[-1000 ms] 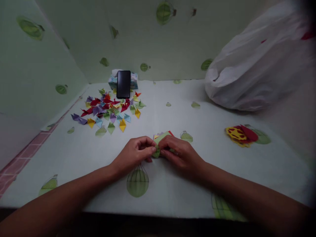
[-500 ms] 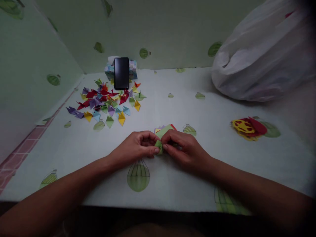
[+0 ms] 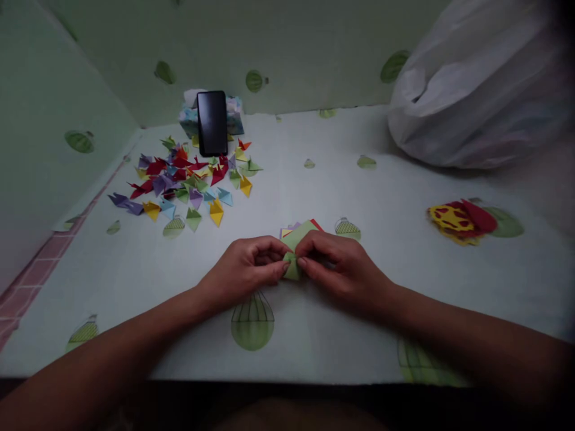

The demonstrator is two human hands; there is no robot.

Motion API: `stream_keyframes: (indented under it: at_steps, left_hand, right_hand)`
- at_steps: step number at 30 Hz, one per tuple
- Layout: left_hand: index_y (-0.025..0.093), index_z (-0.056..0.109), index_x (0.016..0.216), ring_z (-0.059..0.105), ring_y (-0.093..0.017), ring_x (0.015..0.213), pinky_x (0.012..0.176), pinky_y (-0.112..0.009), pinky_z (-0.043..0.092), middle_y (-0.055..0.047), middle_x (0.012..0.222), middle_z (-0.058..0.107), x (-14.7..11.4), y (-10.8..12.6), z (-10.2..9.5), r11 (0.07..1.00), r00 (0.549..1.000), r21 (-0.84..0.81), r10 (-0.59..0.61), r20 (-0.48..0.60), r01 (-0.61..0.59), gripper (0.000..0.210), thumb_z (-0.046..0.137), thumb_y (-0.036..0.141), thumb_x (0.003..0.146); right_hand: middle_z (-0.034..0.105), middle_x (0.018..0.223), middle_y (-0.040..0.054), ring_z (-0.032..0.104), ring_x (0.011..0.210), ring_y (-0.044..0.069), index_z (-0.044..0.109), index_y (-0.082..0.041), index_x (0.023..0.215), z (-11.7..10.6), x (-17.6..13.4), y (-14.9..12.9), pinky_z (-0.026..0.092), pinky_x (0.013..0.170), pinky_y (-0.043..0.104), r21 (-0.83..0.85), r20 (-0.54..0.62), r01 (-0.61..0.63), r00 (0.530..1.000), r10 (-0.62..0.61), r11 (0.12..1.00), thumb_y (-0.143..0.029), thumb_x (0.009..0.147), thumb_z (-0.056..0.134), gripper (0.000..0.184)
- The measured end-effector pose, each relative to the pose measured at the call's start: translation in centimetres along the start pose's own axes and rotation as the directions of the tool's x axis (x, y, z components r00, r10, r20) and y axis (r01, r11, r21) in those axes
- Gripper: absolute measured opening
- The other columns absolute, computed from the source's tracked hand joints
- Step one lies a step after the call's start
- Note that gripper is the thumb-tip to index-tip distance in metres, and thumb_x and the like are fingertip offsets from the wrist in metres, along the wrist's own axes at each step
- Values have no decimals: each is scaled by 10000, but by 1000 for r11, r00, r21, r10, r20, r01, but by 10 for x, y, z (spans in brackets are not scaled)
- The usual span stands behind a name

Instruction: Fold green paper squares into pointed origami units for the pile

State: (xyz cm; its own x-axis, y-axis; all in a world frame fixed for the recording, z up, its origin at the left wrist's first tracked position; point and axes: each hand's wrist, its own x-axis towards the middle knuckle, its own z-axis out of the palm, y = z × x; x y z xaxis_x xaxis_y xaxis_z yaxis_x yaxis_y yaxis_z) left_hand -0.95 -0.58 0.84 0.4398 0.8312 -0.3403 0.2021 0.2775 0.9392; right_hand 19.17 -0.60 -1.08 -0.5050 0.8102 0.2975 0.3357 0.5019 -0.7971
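Between my two hands is a small piece of folded green paper [image 3: 292, 270], pinched at its upper part. My left hand [image 3: 249, 261] closes thumb and fingers on its left side. On the other side, my right hand [image 3: 340, 263] grips it with thumb and forefinger. Just behind the hands lies a stack of coloured paper sheets [image 3: 302, 232], green on top with red, yellow and purple edges showing; the hands hide part of it. To the far left, many folded paper cranes [image 3: 196, 197] lie in a loose heap.
A black phone [image 3: 212, 124] leans upright against a tissue box [image 3: 235, 115] behind the cranes. A large white plastic bag [image 3: 467, 114] stands at the back right. Yellow and red cut-out pieces [image 3: 458, 220] lie on the right of the patterned tablecloth [image 3: 350, 353].
The folded green paper now shows a wider flap pointing down between my fingers. Both hands keep their pinch in nearly the same place. The view has shifted slightly.
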Motion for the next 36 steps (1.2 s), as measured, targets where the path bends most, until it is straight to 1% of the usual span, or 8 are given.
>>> stream_keyframes:
  at_steps: [3, 5, 12, 16, 22, 29, 33, 36]
  left_hand:
    - [141, 660, 905, 564, -78, 613, 586, -193, 463, 28, 707, 637, 1, -1, -2, 998, 999, -49, -22, 35, 24, 209, 742, 219, 730]
    - [139, 664, 903, 556, -71, 612, 582, -182, 452, 32, 699, 633, 1, -1, -2, 999, 999, -51, -15, 42, 18, 219, 756, 205, 716]
    - [133, 647, 895, 556, -75, 607, 572, -191, 451, 19, 710, 637, -1, 0, 1, 1000, 1000, 10, -6, 14, 6, 151, 689, 201, 767]
    - [141, 636, 903, 570, -85, 614, 588, -211, 471, 11, 741, 639, 0, -2, 2, 1000, 1000, 1, -13, 4, 13, 158, 679, 222, 775]
    - [151, 627, 909, 581, -89, 635, 604, -211, 475, 24, 728, 633, 1, 1, 0, 995, 997, -90, -25, 75, 31, 254, 759, 218, 702]
    - [143, 634, 904, 571, -93, 608, 574, -214, 472, 18, 709, 623, -1, 1, 3, 1000, 1000, 20, 10, 2, -10, 168, 675, 235, 770]
    - [144, 632, 888, 577, -103, 632, 577, -219, 468, -3, 749, 637, -3, -2, 4, 999, 999, 37, 35, -11, -35, 142, 655, 222, 772]
    - [144, 635, 899, 576, -107, 643, 572, -217, 456, -10, 759, 644, -3, -2, 3, 996, 998, 64, 60, -22, -59, 142, 644, 221, 780]
  right_hand:
    - [582, 694, 4, 504, 621, 109, 588, -142, 768, 1, 0, -1, 375, 574, 233, -8, -2, -12, 1000, 12, 1000, -103, 854, 551, 101]
    - [578, 687, -2, 493, 608, 105, 586, -145, 766, 1, -1, -2, 365, 563, 234, -11, 3, -23, 1000, 23, 1000, -108, 857, 553, 103]
    - [574, 682, -9, 486, 603, 102, 587, -149, 767, 2, -2, -1, 364, 562, 233, 5, -8, -43, 999, 43, 999, -106, 851, 560, 98]
    - [574, 687, -7, 496, 612, 108, 579, -160, 762, 2, -2, -1, 371, 565, 238, 30, -18, -74, 997, 74, 997, -128, 863, 554, 109]
    - [559, 679, -10, 482, 601, 109, 567, -169, 750, 3, -5, -4, 366, 557, 241, 16, -62, -89, 994, 90, 996, -148, 867, 559, 119]
    - [556, 670, -11, 475, 589, 101, 578, -153, 756, 5, -4, -4, 364, 551, 233, 13, -64, -91, 994, 91, 996, -131, 867, 564, 114]
    - [564, 680, -11, 489, 600, 102, 582, -155, 764, 4, -5, -5, 374, 558, 231, 33, -64, -99, 993, 101, 995, -119, 869, 560, 113]
    - [585, 707, -2, 514, 630, 114, 594, -164, 787, 3, -6, -5, 392, 579, 240, 57, -51, -116, 992, 119, 992, -146, 882, 563, 101]
